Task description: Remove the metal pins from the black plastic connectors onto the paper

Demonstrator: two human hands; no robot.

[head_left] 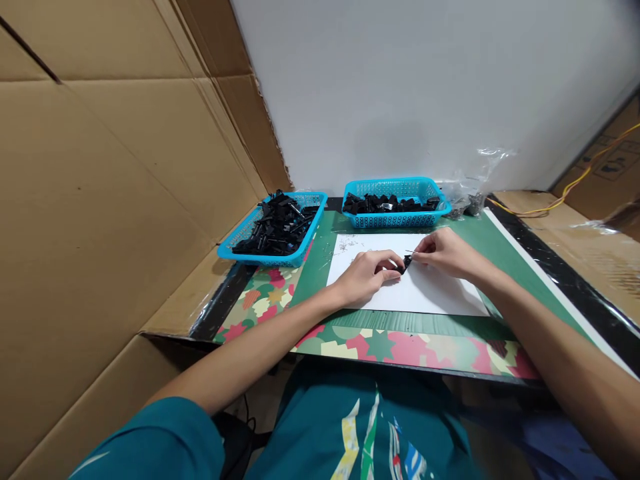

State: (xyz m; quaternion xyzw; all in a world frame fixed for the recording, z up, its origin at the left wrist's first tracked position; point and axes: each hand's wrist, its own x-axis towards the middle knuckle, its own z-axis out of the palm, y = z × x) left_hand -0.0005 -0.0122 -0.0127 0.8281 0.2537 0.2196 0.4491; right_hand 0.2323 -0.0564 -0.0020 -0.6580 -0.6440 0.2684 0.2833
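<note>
head view: the left hand (367, 275) and right hand (444, 252) are meeting over a white sheet (425, 290) on the green mat (480, 233), both pinching a small black part (406, 263) between their fingertips, just above the paper. a thin pin seems to be sticking out by the right fingertips; too small to be sure. behind are sitting two blue baskets, the left basket (235, 248) and the rear basket (400, 220), both holding black parts, with a clear plastic bag (470, 190) beside the rear one.

A single head-worn camera looks forward and down, close over the green table (480, 233). The grey wall (400, 87) fills its upper field
</note>
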